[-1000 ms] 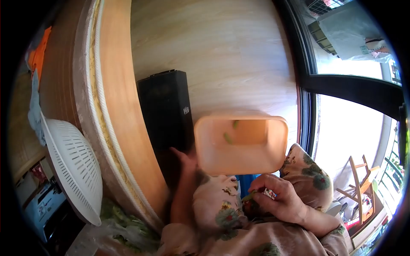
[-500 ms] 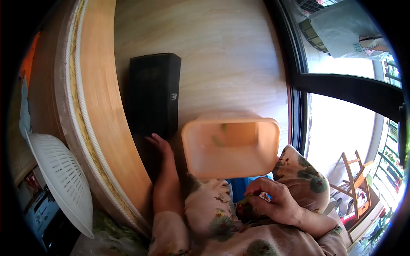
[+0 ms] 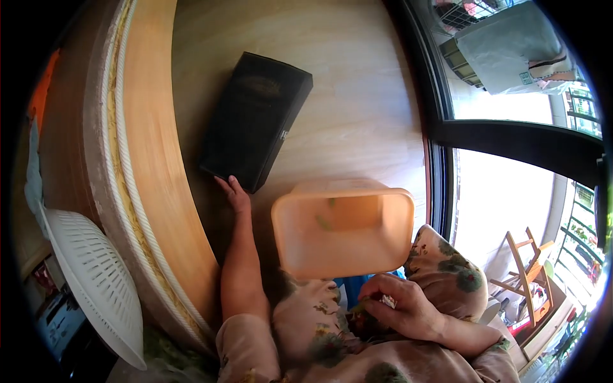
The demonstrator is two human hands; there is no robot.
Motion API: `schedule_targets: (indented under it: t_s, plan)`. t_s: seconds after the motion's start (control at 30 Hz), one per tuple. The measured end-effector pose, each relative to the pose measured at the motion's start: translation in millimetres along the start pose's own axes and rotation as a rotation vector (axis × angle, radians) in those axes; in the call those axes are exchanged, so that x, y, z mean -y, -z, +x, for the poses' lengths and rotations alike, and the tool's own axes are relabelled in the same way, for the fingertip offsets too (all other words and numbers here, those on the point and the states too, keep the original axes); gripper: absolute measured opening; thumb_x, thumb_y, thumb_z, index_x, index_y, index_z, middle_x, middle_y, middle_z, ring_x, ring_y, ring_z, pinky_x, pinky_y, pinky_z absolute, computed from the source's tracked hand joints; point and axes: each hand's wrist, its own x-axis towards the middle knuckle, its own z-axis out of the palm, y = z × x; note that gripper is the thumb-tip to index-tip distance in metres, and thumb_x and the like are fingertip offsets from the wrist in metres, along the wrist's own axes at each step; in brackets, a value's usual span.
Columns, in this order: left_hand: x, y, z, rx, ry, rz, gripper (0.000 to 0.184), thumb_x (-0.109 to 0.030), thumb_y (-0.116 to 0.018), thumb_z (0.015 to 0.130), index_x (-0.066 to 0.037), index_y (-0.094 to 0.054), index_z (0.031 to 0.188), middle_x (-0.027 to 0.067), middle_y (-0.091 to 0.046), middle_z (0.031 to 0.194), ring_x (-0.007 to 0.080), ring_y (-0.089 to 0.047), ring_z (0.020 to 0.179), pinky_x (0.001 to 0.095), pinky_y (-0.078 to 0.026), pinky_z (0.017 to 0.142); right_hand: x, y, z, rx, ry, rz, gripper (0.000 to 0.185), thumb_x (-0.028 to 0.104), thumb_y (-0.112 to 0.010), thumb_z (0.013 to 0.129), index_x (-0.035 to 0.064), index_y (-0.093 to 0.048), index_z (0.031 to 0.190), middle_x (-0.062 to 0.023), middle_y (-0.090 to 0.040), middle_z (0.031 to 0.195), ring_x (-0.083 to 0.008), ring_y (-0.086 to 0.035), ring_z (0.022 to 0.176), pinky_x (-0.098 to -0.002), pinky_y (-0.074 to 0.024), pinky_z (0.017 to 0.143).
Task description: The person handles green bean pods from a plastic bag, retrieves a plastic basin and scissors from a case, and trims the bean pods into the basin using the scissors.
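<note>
A black box (image 3: 258, 121) lies tilted on the floor ahead. My left hand (image 3: 235, 193) reaches out to its near end, fingers stretched and touching the edge without wrapping round it. Close to my lap, my right hand (image 3: 403, 305) is closed, with a bit of green and something pale and patterned at its fingers. What it holds is too small and shaded to name. Between my knees and the box sits an orange plastic basin (image 3: 345, 262), tipped so its inside faces me, with a few green scraps in it.
A wooden cabinet edge with white rope trim (image 3: 110, 127) curves along the left, with a white slotted basket (image 3: 96, 281) beside it. On the right are a dark sliding-door frame (image 3: 511, 137) and a small wooden stool (image 3: 527, 274). Something blue (image 3: 357, 287) shows beneath the basin.
The black box has slid forward and to the right, turning so its far end points right. My left hand has moved forward with it. My right hand stays closed near my lap.
</note>
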Motion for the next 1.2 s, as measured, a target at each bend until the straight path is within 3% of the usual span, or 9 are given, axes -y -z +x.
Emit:
schedule_targets:
  t_s: [0.1, 0.2, 0.33, 0.37, 0.57, 0.73, 0.83, 0.97, 1.2]
  plan:
    - [-48.9, -7.2, -0.9, -0.251, -0.002, 0.211, 0.05, -0.027, -0.045, 0.094, -0.003, -0.033, 0.136, 0.025, -0.04, 0.133, 0.0365, -0.041, 0.121, 0.0367, -0.034, 0.1, 8.6, 1.0, -1.0, -0.013, -0.008, 0.019, 0.01, 0.002, -0.059, 0.082, 0.0009, -0.057, 0.092, -0.0071, -0.059, 0.086, -0.0157, -0.058, 0.08, -0.0279, -0.0462, 0.071]
    - [-105.3, -31.8, -24.1, -0.027, -0.311, -0.046, 0.036, -0.022, -0.051, 0.092, -0.003, -0.046, 0.122, 0.0178, -0.051, 0.118, 0.0301, -0.05, 0.107, 0.0343, -0.04, 0.092, 22.1, 3.5, 3.6, -0.08, 0.091, -0.078, 0.011, 0.006, -0.061, 0.079, 0.003, -0.056, 0.088, -0.0102, -0.058, 0.082, -0.0245, -0.06, 0.074, -0.0309, -0.0474, 0.064]
    - [-107.9, -73.1, -7.4, 0.792, 0.813, -0.389, 0.036, -0.03, -0.057, 0.087, -0.005, -0.049, 0.113, 0.0137, -0.056, 0.097, 0.027, -0.056, 0.083, 0.0381, -0.049, 0.077, 65.2, 7.6, 24.1, -0.161, 0.473, -0.619, 0.013, 0.007, -0.062, 0.074, 0.0046, -0.054, 0.084, -0.0088, -0.056, 0.079, -0.0273, -0.058, 0.072, -0.0361, -0.0466, 0.064]
    - [-115.1, -80.4, -8.9, 0.72, 0.904, -0.436, 0.04, -0.031, -0.058, 0.087, 0.001, -0.046, 0.108, 0.0177, -0.057, 0.093, 0.0298, -0.058, 0.079, 0.0446, -0.051, 0.075, 68.0, 6.1, 30.5, -0.178, 0.489, -0.645, 0.013, 0.007, -0.062, 0.074, 0.0047, -0.054, 0.085, -0.0091, -0.056, 0.08, -0.0291, -0.057, 0.071, -0.0374, -0.0464, 0.064]
    - [-77.1, -148.9, 5.6, 0.162, 1.147, -1.003, 0.036, -0.029, -0.057, 0.086, 0.001, -0.048, 0.103, 0.0142, -0.054, 0.094, 0.0284, -0.058, 0.085, 0.0395, -0.053, 0.073, -7.2, -9.7, 68.8, -0.199, 0.385, -0.987, 0.012, 0.01, -0.06, 0.073, 0.0085, -0.055, 0.084, -0.0082, -0.055, 0.079, -0.0246, -0.058, 0.075, -0.0373, -0.0432, 0.064]
    - [-91.6, -163.9, -5.2, 0.021, 1.088, -1.18, 0.034, -0.03, -0.051, 0.089, 0.0, -0.048, 0.104, 0.0122, -0.054, 0.103, 0.0255, -0.058, 0.085, 0.0351, -0.053, 0.072, -30.6, -3.6, 79.1, 0.026, 0.122, -1.299, 0.012, 0.012, -0.059, 0.069, 0.0117, -0.056, 0.08, -0.0058, -0.055, 0.079, -0.021, -0.056, 0.074, -0.0344, -0.0399, 0.062]
    - [-103.1, -152.2, -4.5, 0.045, 1.123, -0.957, 0.04, -0.037, -0.045, 0.092, -0.003, -0.046, 0.114, 0.0126, -0.054, 0.108, 0.026, -0.059, 0.085, 0.0351, -0.051, 0.072, -44.8, -10.7, 75.5, -0.13, 0.253, -1.434, 0.01, 0.016, -0.059, 0.069, 0.0115, -0.057, 0.077, -0.0057, -0.055, 0.078, -0.0205, -0.055, 0.073, -0.0346, -0.0399, 0.061]
    - [-98.5, -158.1, -17.7, 0.234, 0.968, -0.654, 0.045, -0.049, -0.039, 0.093, -0.022, -0.037, 0.129, 0.0135, -0.054, 0.106, 0.0258, -0.058, 0.083, 0.0334, -0.05, 0.067, -44.6, -21.0, 72.6, -0.046, 0.248, -1.4, 0.011, 0.018, -0.06, 0.069, 0.0116, -0.058, 0.077, -0.0063, -0.056, 0.078, -0.0198, -0.056, 0.071, -0.0333, -0.04, 0.061]
    - [-74.9, -140.1, 1.3, 0.317, 0.93, -0.65, 0.031, -0.039, -0.048, 0.092, -0.01, -0.049, 0.099, 0.0098, -0.058, 0.082, 0.0208, -0.057, 0.069, 0.0307, -0.051, 0.061, -36.7, -20.6, 76.3, 0.024, 0.215, -1.271, 0.018, 0.018, -0.064, 0.069, 0.0106, -0.059, 0.084, -0.0081, -0.058, 0.083, -0.022, -0.06, 0.075, -0.0348, -0.0433, 0.066]
